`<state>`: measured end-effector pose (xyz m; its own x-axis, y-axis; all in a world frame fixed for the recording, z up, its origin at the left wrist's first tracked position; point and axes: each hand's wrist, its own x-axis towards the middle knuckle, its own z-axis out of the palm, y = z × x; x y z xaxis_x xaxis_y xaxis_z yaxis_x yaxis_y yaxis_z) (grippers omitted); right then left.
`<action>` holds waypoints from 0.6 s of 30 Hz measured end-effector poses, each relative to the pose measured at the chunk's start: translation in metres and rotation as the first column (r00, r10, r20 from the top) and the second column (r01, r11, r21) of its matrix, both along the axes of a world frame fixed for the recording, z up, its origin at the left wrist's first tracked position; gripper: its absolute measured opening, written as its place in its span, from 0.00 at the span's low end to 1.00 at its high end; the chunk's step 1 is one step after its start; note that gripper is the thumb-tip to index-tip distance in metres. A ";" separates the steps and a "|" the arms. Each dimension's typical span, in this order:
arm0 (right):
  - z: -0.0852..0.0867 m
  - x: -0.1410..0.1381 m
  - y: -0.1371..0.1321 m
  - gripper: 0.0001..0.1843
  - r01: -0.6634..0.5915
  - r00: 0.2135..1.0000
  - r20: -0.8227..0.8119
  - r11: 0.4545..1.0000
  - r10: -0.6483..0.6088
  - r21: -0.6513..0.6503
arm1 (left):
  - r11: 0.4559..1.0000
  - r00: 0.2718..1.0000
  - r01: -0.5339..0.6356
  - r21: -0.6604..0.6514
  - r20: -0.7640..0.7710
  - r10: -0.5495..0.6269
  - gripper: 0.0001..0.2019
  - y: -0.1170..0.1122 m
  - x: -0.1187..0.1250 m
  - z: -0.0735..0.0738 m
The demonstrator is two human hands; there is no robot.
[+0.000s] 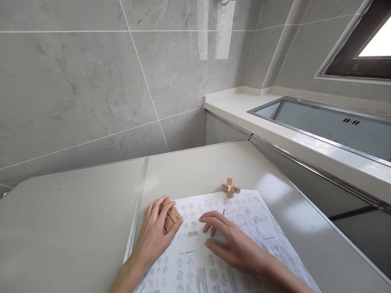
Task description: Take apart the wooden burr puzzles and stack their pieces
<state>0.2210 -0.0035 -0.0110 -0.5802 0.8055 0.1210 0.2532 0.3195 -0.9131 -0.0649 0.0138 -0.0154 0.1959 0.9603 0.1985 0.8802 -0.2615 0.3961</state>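
Note:
My left hand (157, 228) is closed around several wooden puzzle blocks (173, 214) at the upper left edge of a printed instruction sheet (186, 268). A "2" is marked on one block; the fingers hide part of the group. Over the middle of the sheet, my right hand (227, 240) has its fingers bent and apart, with nothing between them. Beyond it, at the sheet's far edge, stands a cross-shaped wooden puzzle (230, 187) made of interlocked pieces, one marked "3". Small drawings cover the paper.
Under the sheet is a pale table (91, 219) with a seam running across it. To the right, a white counter (226, 106) holds a steel-rimmed sink (324, 122). A grey tiled wall (76, 89) rises behind the table.

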 end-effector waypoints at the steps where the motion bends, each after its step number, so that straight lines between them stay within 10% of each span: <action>1: 0.000 0.000 0.000 0.29 0.008 1.000 0.005 1.000 -0.008 -0.007 | 1.000 1.000 -0.027 0.005 0.001 0.027 0.21 0.002 -0.002 -0.001; 18: 0.003 -0.002 0.007 0.13 0.087 0.995 -0.042 0.991 -0.092 -0.107 | 0.987 0.996 -0.041 0.157 -0.070 0.052 0.20 0.004 -0.007 0.000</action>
<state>0.2190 0.0035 -0.0075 -0.5012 0.8633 0.0589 0.2323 0.1998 -0.9519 -0.0718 0.0178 -0.0158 0.1714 0.9272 0.3330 0.9181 -0.2729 0.2875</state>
